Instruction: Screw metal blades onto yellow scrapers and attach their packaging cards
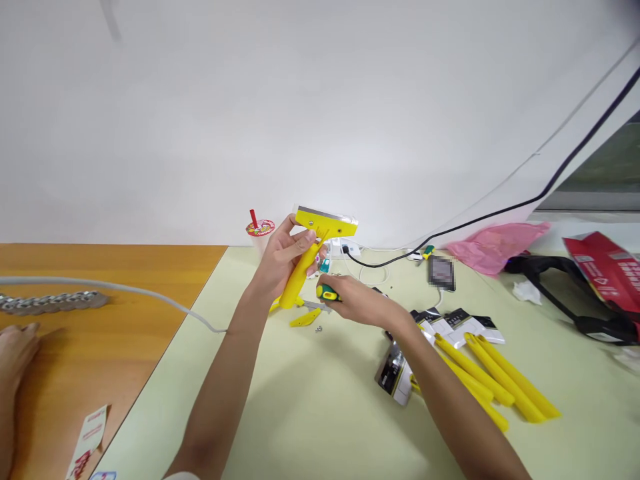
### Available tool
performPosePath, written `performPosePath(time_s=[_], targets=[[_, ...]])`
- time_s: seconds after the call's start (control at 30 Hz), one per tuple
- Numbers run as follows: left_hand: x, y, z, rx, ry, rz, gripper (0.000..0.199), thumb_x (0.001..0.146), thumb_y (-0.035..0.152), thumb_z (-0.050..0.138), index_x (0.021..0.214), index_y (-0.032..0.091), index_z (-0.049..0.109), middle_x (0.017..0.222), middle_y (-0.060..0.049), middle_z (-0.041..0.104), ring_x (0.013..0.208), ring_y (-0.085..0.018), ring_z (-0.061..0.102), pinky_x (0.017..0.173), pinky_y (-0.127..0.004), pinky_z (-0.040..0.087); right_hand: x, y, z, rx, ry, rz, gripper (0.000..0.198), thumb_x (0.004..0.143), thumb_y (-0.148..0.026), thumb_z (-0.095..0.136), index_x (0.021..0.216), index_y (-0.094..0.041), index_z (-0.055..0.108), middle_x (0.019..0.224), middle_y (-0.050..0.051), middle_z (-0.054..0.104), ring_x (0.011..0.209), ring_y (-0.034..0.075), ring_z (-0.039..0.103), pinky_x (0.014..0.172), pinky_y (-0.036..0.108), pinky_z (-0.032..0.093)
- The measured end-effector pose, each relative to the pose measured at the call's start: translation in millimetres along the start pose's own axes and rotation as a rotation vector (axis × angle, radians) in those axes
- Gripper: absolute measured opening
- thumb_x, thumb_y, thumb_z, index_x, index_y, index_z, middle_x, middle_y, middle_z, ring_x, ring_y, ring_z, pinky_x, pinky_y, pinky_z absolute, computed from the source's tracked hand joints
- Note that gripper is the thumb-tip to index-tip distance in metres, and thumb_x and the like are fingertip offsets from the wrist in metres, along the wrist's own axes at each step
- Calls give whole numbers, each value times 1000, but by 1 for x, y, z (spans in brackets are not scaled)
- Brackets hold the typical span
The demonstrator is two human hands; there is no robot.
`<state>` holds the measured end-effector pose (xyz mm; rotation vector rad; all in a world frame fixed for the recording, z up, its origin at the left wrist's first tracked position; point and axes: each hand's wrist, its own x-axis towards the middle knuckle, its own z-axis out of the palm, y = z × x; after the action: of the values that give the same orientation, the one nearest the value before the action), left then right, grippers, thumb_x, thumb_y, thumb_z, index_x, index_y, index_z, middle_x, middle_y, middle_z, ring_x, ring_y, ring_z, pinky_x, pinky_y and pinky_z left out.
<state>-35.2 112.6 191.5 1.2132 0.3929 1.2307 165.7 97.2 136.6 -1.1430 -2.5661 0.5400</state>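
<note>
My left hand [281, 261] is closed round a yellow scraper [327, 224], holding it up above the table with the blade edge at the top. Two screw spots show on the scraper's head, one with a shiny screw and one dark. Lower and to the right, my right hand [363, 300] grips the green and yellow handle of a screwdriver [327, 292]; its shaft cannot be made out. Beneath the hands lie a loose yellow scraper plate [305, 318], a metal blade strip partly hidden, and some small screws [319, 329].
Several yellow handles [515, 383] and black-and-white packets [395, 377] lie at the right. Behind are a lidded cup [260, 228], a power strip with cables, a pink bag [495, 247] and a black frame [555, 293]. Another person's hand [17, 350] rests on the brown table.
</note>
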Motion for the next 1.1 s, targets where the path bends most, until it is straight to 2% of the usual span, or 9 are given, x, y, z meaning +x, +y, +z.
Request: performPosePath(time_s=[0.1, 0.2, 0.33, 0.43, 0.57, 0.7, 0.83, 1.1], targets=[[2, -5, 3, -17, -1, -33, 46, 85, 38, 92, 106, 25, 53, 94, -1, 70, 72, -16, 71, 47, -22, 45, -25, -3, -34, 95, 197, -17, 17, 97, -13, 62, 109, -25, 65, 109, 4, 77, 94, 23, 71, 83, 32, 50], [3, -13, 7, -34, 16, -65, 48, 82, 35, 94, 107, 24, 54, 98, -2, 71, 73, -16, 71, 47, -22, 46, -50, -8, -61, 155, 495, -89, 10, 102, -21, 66, 108, -28, 69, 109, 2, 79, 97, 22, 74, 90, 35, 56], [3, -23, 17, -54, 45, -107, 47, 84, 35, 93, 111, 24, 55, 103, -3, 72, 75, -14, 70, 49, -21, 46, -69, -15, -76, 134, 866, -187, 6, 102, -24, 73, 105, -28, 75, 100, 3, 80, 90, 22, 76, 82, 38, 61], [0, -28, 26, -51, 33, -126, 44, 87, 35, 91, 112, 23, 57, 107, -4, 73, 76, -14, 69, 50, -20, 46, -74, -17, -79, 126, 1017, -269, 12, 97, -17, 77, 103, -27, 78, 96, 4, 81, 88, 23, 76, 76, 39, 62], [-4, -29, 37, -38, 29, -146, 44, 87, 36, 90, 111, 23, 55, 104, -5, 74, 75, -15, 70, 49, -21, 46, -75, -17, -80, 81, 1048, -297, 18, 96, -12, 77, 104, -28, 78, 97, 4, 80, 87, 23, 75, 74, 38, 61], [-7, -28, 44, -15, 33, -151, 45, 87, 38, 90, 109, 24, 53, 105, -5, 74, 77, -17, 72, 48, -21, 46, -74, -12, -80, 16, 998, -273, 19, 98, -10, 74, 107, -28, 75, 98, 4, 79, 87, 21, 75, 76, 36, 59], [-8, -28, 47, -3, 49, -136, 44, 89, 38, 89, 107, 24, 52, 105, -5, 74, 75, -15, 70, 47, -21, 46, -71, -6, -75, -53, 919, -252, 29, 98, -4, 66, 114, -27, 71, 102, 4, 77, 92, 21, 75, 79, 34, 59], [-10, -27, 47, -17, 37, -95, 41, 92, 38, 87, 108, 24, 52, 112, -6, 74, 80, -17, 73, 47, -21, 47, -63, 4, -61, -215, 865, -223, 42, 94, -1, 60, 124, -29, 68, 118, 9, 68, 95, 23, 72, 71, 32, 57]])
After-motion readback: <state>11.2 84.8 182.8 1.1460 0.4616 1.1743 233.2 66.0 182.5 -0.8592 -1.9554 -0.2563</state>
